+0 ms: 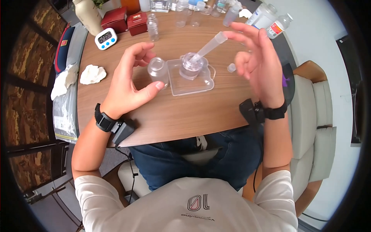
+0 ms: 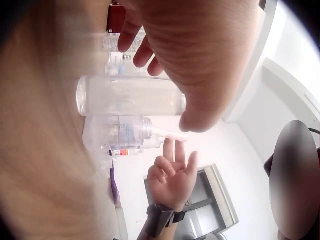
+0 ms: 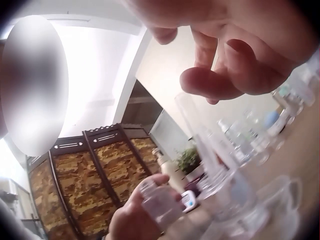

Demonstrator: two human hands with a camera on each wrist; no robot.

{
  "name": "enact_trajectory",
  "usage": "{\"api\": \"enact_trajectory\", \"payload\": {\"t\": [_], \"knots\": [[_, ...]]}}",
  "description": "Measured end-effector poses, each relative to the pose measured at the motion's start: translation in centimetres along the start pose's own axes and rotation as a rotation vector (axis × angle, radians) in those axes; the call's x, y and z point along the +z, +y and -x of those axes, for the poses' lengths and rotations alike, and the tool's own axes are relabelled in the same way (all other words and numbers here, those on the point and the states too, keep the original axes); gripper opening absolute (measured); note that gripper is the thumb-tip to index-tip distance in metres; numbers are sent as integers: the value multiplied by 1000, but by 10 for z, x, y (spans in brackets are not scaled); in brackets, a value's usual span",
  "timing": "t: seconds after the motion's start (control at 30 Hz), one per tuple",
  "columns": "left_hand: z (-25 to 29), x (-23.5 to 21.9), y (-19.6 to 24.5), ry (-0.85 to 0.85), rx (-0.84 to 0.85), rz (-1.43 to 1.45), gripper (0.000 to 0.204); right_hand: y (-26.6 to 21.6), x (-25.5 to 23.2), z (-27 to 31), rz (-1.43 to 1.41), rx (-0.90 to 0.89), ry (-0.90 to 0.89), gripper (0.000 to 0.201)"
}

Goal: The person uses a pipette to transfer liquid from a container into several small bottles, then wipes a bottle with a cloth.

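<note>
A small clear jar (image 1: 191, 66) stands on a clear shallow tray (image 1: 179, 91) in the head view. A translucent tube with a wider end (image 1: 210, 46) leans out of the jar's mouth, tilted up to the right. My right hand (image 1: 263, 63) is raised beside it, one fingertip right at the tube's upper end, other fingers loosely bent. A clear open-necked bottle (image 1: 157, 70) stands left of the tray. My left hand (image 1: 129, 79) is spread around it, thumb in front and fingers behind; the bottle (image 2: 130, 96) stands upright in the left wrist view.
A small translucent cap (image 1: 231, 68) lies right of the tray. Crumpled tissue (image 1: 92, 74) and a white timer (image 1: 106, 38) lie at left. Dark red boxes (image 1: 137, 24), a slim clear bottle (image 1: 153, 28) and several other bottles line the back; a red-labelled bottle (image 1: 280, 26) stands back right.
</note>
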State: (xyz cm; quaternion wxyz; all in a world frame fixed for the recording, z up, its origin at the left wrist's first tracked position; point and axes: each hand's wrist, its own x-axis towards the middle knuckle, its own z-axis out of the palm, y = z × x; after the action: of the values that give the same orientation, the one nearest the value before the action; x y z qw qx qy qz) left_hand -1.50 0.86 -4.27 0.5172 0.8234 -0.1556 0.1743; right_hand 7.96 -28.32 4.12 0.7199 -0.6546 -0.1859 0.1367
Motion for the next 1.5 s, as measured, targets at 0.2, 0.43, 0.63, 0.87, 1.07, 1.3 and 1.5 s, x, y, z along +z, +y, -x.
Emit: {"api": "enact_trajectory", "payload": {"t": [0.2, 0.43, 0.63, 0.87, 1.07, 1.3, 1.5], "knots": [[-4, 0, 8, -92, -88, -136, 70, 54, -70, -7, 1031, -224, 33, 23], [-3, -1, 5, -68, -82, -125, 56, 40, -66, -6, 1070, -219, 153, 23], [-3, -1, -3, -65, -6, -153, 51, -48, 55, 18, 827, -590, -213, 25], [-2, -1, -11, -29, 54, -98, 49, -21, 105, -17, 1030, -721, -545, 24], [-2, -2, -6, -43, 51, -83, 47, -31, 106, -20, 1132, -668, -548, 26], [-1, -3, -8, -45, 63, -111, 47, -36, 106, -26, 1148, -699, -620, 26], [-1, -1, -11, -35, 40, -66, 46, -64, 56, 2, 841, -509, 41, 28]]}}
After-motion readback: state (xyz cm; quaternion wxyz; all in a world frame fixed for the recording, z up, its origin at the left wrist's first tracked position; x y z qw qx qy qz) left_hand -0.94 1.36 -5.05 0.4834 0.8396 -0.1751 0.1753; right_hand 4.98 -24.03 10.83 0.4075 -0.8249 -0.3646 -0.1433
